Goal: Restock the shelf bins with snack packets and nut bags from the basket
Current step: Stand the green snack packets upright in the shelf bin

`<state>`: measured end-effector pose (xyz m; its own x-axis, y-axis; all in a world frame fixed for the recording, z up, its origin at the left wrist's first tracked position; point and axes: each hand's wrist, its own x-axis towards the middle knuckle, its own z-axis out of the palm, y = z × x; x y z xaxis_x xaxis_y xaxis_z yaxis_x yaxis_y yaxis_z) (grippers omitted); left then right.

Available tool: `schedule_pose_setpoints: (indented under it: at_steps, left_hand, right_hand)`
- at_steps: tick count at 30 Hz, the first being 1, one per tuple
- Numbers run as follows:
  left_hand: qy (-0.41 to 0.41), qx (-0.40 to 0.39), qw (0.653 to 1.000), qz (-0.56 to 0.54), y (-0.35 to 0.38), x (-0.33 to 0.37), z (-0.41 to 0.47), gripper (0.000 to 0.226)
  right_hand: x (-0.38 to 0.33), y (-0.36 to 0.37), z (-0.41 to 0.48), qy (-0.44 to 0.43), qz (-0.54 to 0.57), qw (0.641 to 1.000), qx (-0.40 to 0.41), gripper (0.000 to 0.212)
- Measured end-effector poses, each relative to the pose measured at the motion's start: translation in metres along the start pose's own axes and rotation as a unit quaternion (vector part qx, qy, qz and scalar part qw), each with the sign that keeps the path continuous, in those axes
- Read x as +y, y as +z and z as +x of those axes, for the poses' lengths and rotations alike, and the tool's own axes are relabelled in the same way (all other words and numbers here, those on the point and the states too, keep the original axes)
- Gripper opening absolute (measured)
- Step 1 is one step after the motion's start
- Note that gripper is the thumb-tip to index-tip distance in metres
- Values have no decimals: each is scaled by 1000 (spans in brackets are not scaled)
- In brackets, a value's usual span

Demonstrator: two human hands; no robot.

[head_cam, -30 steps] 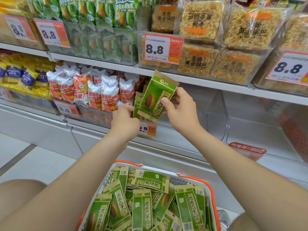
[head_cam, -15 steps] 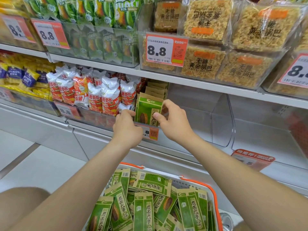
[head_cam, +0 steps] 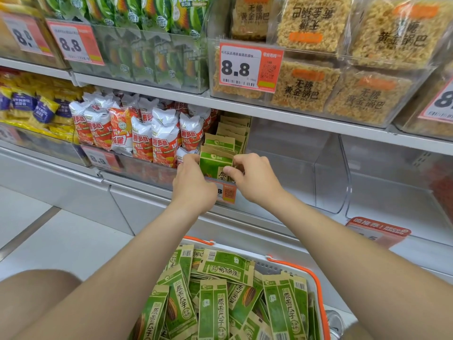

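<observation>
Here we pinch one green packet [head_cam: 215,165] by both edges, left hand [head_cam: 193,182] and right hand [head_cam: 255,180], upright in the front row of the bin [head_cam: 294,168]. Our hands hide its lower half and most of the price tag [head_cam: 228,192]. More lie in the basket [head_cam: 321,315], cut off below.

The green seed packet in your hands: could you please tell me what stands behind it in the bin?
More matching seed packets stand in a row behind it. Only their tops show; the front packet, left hand and right hand hide the rest.
</observation>
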<state>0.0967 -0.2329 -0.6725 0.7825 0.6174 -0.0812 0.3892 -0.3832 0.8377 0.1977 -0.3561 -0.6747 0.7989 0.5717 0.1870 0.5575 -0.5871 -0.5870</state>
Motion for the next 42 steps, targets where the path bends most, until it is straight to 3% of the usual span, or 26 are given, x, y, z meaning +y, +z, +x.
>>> schedule_pose_setpoints:
  at_steps: [3, 7, 9, 12, 15, 17, 20, 23, 25, 27, 31, 34, 38, 42]
  left_hand:
    - [1, -3, 1000, -7, 0, 2, -3, 66]
    - [7, 7, 1000, 13, 4, 3, -7, 71]
    - [14, 13, 1000, 19, 5, 3, -11, 71]
    - [64, 49, 995, 58, 4, 3, -21, 64]
    - [130, 49, 977, 159, 1, -2, -25, 39]
    - [137, -24, 959, 247, 3, -9, -27, 22]
    - [141, -185, 892, 387, 16, -27, -30, 18]
    - [141, -344, 776, 510, 27, -46, -35, 38]
    - [133, -406, 711, 559, 31, -56, -39, 52]
    - [142, -419, 681, 584, 35, -64, -40, 56]
    - [169, -415, 689, 569, 41, -69, -45, 59]
    - [184, -428, 690, 554, 45, -66, -53, 60]
    - [190, -430, 687, 553, 48, -62, -58, 58]
    - [193, -422, 690, 555, 43, -57, -58, 58]
  right_hand:
    - [-1, -1, -1, -12, -9, 1000, 3, 40]
    - [-3, -3, -12, -4, -10, 1000, 4, 11]
    - [-2, -5, -20, -15, -12, 999, 29, 21]
    - [-9, -15, -32, -87, -67, 993, 46, 18]
    - [-16, -21, -49, -154, -104, 981, -53, 10]
    - [-17, -17, -65, -176, -157, 958, -165, 11]
    - [-9, 3, -89, -158, -226, 909, -311, 18]
    - [7, 38, -112, -159, -283, 865, -382, 23]
    - [18, 61, -128, -158, -315, 837, -419, 20]
    - [27, 82, -146, -177, -337, 804, -457, 17]
    - [42, 114, -181, -225, -328, 765, -507, 9]
    - [55, 135, -202, -236, -330, 749, -525, 21]
    - [66, 148, -212, -249, -344, 753, -503, 46]
    - [63, 146, -205, -216, -329, 763, -513, 38]
